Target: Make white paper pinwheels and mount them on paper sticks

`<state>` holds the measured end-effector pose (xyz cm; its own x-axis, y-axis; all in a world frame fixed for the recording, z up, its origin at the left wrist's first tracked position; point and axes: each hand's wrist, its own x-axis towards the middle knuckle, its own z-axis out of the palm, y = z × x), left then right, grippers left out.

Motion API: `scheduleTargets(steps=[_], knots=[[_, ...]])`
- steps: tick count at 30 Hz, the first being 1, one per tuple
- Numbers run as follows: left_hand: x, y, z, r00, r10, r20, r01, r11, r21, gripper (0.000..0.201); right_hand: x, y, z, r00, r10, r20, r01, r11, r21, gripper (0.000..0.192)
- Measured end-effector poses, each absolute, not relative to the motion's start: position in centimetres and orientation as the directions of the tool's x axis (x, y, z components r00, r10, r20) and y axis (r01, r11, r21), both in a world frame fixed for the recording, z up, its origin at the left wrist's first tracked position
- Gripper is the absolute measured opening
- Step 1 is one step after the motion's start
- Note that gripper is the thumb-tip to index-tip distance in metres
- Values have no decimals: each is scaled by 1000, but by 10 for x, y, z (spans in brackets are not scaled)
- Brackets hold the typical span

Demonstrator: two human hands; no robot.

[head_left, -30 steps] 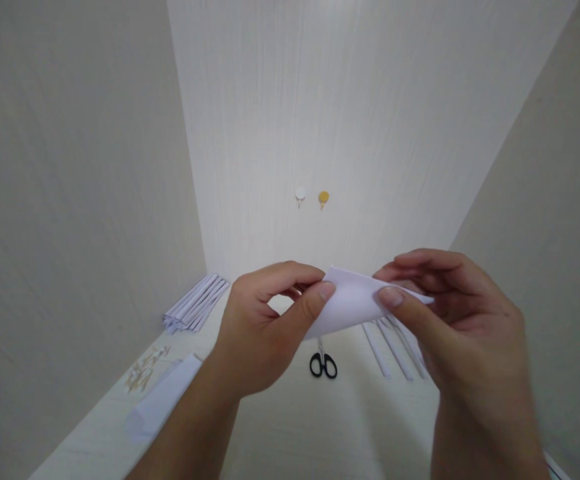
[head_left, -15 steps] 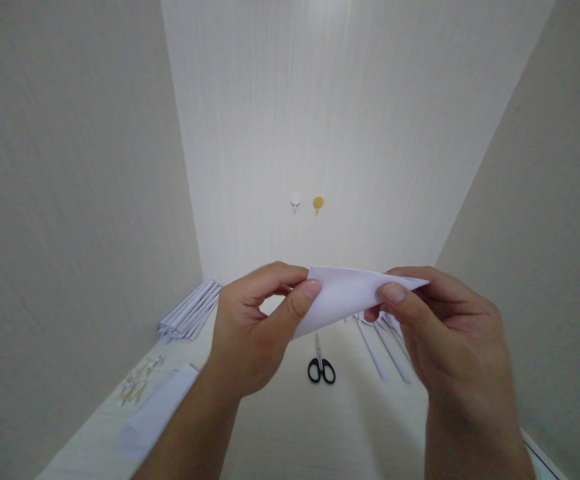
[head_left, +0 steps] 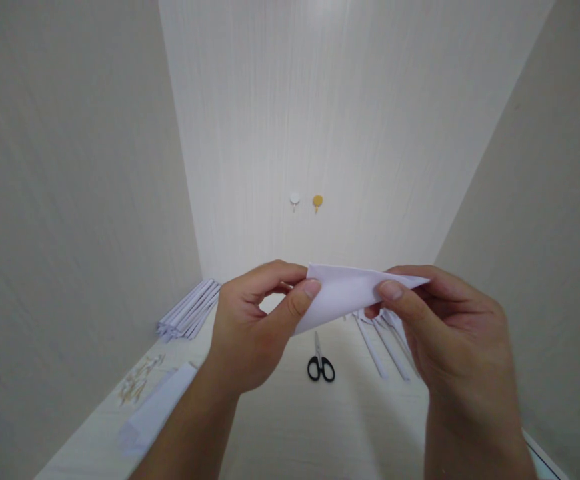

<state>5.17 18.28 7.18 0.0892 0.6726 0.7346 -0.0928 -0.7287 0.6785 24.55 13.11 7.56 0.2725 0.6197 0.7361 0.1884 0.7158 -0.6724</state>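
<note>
A folded white sheet of paper (head_left: 345,292), tapering to a point on the right, is held up above the table between both hands. My left hand (head_left: 263,327) pinches its wider left end, thumb on the near face and fingers behind. Near the pointed end, my right hand (head_left: 450,333) grips the paper with its thumb in front; the other fingers are partly hidden behind it. Below the paper, a pair of scissors (head_left: 321,365) with black handles lies on the table, blades pointing away from me.
At the back left lies a pile of white paper strips (head_left: 190,310). Nearer are small tan and white pieces (head_left: 140,380) and a loose white sheet (head_left: 157,413). Several paper strips (head_left: 383,347) lie behind my right hand. A white hook (head_left: 295,200) and a yellow hook (head_left: 317,201) are on the back wall.
Almost nothing differs. The paper's lower left edge has tilted up very slightly, and both hands keep the same hold.
</note>
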Motion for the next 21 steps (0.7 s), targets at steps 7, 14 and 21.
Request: scheduleTargets(steps=[7,14,21], knots=[[52,184,72,99,672,734,-81,-730,679,7,245,130,76,276,626,730,198,706,-680,6],[51,188,69,75,645,761,-51,-759,649,7,247,130,74,288,610,738,223,707,-671,6],[52,194,67,74,602,795,-85,-791,606,4,253,129,74,269,607,748,337,668,-663,10]])
